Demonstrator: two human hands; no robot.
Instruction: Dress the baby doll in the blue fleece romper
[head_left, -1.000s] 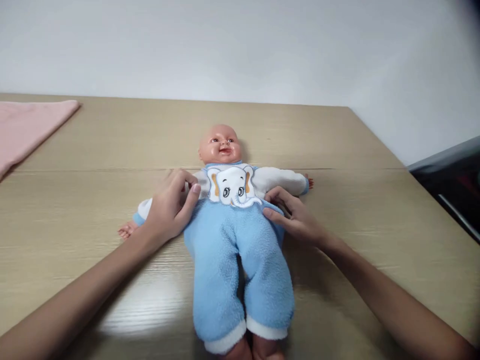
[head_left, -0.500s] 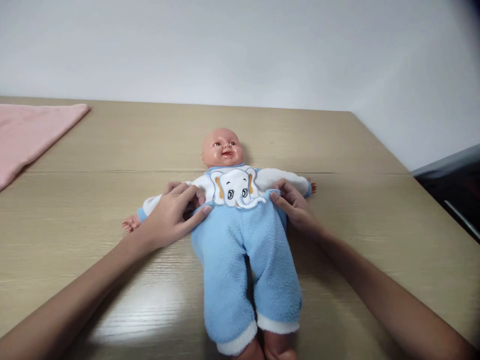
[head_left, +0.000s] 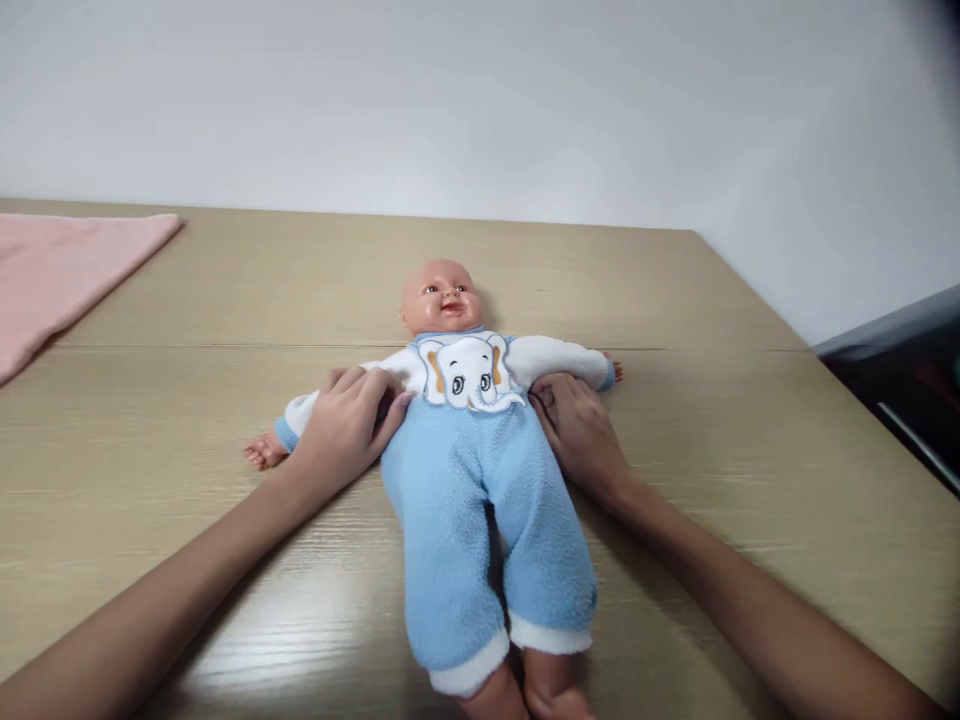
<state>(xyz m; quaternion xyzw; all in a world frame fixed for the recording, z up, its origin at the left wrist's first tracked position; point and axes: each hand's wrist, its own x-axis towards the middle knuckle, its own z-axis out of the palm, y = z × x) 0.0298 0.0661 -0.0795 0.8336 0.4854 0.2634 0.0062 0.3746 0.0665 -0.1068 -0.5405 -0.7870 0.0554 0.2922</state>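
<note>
A baby doll (head_left: pixel 442 300) lies on its back on the wooden table, arms spread and feet toward me. It wears a white top with an elephant patch (head_left: pixel 471 372) on the chest and fuzzy light blue trousers (head_left: pixel 450 500) with white cuffs. At the waist on the left, my left hand (head_left: pixel 349 420) is closed, thumb and fingers pinching the clothing's edge. On the other side of the waist, my right hand (head_left: pixel 581 425) likewise has its fingers curled in on the cloth. The fingertips of both hands are partly hidden.
A pink cloth (head_left: pixel 67 275) lies flat at the table's far left. The table (head_left: pixel 712 480) meets a pale wall at its back edge. Beyond the right edge stands a dark object (head_left: pixel 907 380) that I cannot make out.
Both hands have closed more tightly at the waist. The blue edge flap lifted at the right side is now down, and my right hand has moved slightly left.
</note>
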